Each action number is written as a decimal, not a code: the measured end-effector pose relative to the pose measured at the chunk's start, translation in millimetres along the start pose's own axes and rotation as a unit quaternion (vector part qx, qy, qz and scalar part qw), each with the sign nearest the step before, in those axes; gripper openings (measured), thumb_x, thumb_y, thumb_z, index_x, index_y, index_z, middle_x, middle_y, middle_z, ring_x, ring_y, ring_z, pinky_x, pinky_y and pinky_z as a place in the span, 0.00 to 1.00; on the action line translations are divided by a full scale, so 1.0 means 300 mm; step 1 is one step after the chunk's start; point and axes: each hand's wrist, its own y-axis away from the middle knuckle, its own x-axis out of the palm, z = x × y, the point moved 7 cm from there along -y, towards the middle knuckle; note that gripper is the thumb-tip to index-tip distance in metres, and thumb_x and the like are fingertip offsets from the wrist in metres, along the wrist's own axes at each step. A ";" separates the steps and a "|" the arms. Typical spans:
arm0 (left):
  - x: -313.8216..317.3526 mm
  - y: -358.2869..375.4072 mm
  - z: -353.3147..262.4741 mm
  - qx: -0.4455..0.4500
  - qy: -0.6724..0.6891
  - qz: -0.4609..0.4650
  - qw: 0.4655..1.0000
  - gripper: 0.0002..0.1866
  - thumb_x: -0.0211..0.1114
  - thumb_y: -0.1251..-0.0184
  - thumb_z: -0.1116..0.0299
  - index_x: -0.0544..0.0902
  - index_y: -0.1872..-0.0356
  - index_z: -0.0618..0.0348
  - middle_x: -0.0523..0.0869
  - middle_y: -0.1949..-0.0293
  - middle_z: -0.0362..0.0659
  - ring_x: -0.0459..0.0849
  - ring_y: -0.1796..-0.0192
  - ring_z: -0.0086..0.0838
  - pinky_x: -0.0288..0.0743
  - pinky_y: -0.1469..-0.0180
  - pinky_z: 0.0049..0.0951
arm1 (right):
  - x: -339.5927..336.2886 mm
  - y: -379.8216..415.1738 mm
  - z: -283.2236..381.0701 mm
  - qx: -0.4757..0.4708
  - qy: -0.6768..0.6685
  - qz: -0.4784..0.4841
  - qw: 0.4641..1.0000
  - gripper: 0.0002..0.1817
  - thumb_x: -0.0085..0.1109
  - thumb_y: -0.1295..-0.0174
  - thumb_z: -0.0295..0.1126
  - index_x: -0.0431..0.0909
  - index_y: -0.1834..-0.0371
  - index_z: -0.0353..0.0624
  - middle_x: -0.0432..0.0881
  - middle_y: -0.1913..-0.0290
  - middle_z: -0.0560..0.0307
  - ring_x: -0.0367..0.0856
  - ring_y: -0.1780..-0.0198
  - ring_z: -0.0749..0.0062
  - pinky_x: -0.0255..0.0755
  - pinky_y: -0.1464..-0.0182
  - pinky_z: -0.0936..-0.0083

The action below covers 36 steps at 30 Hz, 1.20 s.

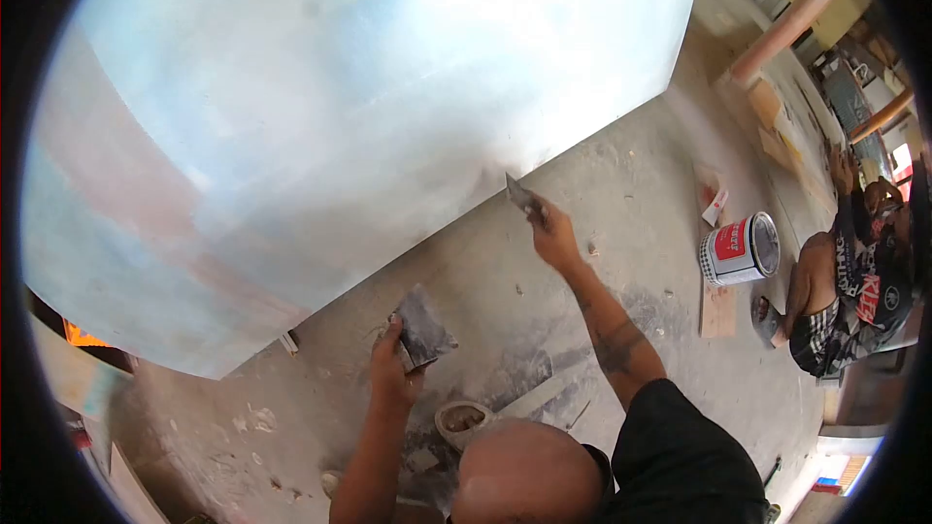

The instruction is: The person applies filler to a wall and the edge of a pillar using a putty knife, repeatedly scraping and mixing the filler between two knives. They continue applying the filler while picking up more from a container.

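Insp. notes: R hand [551, 233] closed round a small scraper [521, 197], fingers bent and pinching its near end; exact finger spacing can't be told at this res. Blade pts up and twd the lower edge of a lg. panel [320, 136]; whether it touches the panel can't be confirmed. L hand [393, 367] grips a flat grey plate [425, 330] by its L side, thumb up along the edge, other fingers mostly hidden behind/under, so their spread can't be told. Plate is tilted, smeared w/ grey matter, held apart from the panel, over the floor [621, 184]. Panel surface: whitish w/ pale blue patches and a pinkish band on L side. Floor: grey, dusty, w/ scattered scraps and dark smudges betw. the arms. Small round container [463, 419] on floor just beside the head [529, 475] at btm of view, contents brownish. To the R, an open can [740, 249], red/white label, stands nr a small red-and-white packet [715, 206]. Beyond can, at far R, another person [859, 291] in dark printed top and checked shorts, hands apart from the wearer's.
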 end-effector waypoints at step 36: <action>0.105 0.127 -0.235 0.433 -0.616 0.137 0.644 0.23 0.65 0.39 0.85 0.83 0.42 0.56 0.86 0.46 0.49 0.84 0.47 0.40 0.78 0.46 0.37 | 0.162 0.367 0.272 0.365 -0.609 -0.020 0.704 0.14 0.54 0.27 0.32 0.74 0.46 0.34 0.83 0.51 0.51 0.84 0.54 0.65 0.81 0.54 0.67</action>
